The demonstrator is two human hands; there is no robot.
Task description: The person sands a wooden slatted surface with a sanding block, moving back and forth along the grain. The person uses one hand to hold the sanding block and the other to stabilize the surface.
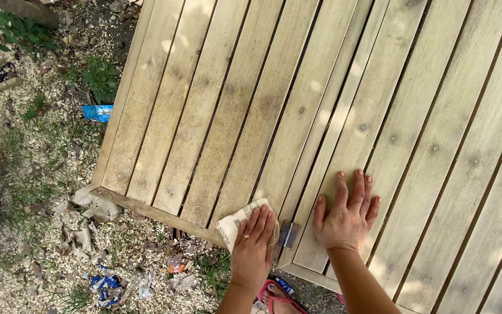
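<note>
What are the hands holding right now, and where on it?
The left hand presses a folded sheet of sandpaper flat against the wooden panel, fingers covering its right part. The right hand holds nothing; it rests flat on the boards.

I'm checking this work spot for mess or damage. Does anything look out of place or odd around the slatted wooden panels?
The panels look sound. The ground beside them is messy: wood shavings, crumpled paper scraps, a blue wrapper and more crushed litter. The left hand presses sandpaper by a small metal hinge; the right hand lies flat.
</note>
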